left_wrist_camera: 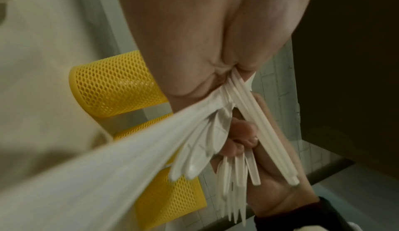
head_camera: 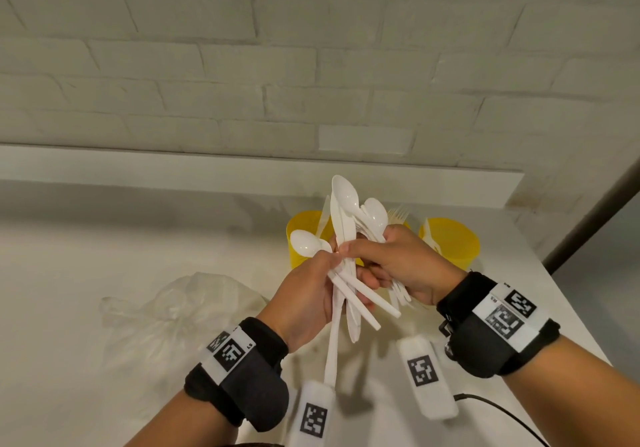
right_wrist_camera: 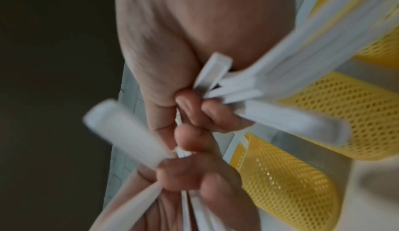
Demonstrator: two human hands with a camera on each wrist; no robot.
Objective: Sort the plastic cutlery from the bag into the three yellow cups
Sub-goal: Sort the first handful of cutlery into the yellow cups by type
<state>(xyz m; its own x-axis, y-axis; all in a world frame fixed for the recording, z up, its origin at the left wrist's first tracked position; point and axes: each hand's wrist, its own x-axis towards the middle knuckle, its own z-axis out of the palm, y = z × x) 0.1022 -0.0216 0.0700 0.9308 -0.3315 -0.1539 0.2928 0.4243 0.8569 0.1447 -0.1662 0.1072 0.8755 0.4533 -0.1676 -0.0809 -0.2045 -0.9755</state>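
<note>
Above the white table [head_camera: 104,256], both hands are grasping one bundle of white plastic cutlery [head_camera: 343,238]: the left hand [head_camera: 308,294] is gripping spoons and handles, the right hand [head_camera: 405,266] clutching another share. Behind them yellow cups [head_camera: 453,238] are standing; the clear bag [head_camera: 173,315] is lying at left.

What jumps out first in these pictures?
A bristling bunch of white plastic cutlery, spoons sticking up, held mid-air by both the left hand and the right hand. Behind it stand yellow cups on the white table; a crumpled clear bag lies left.
</note>
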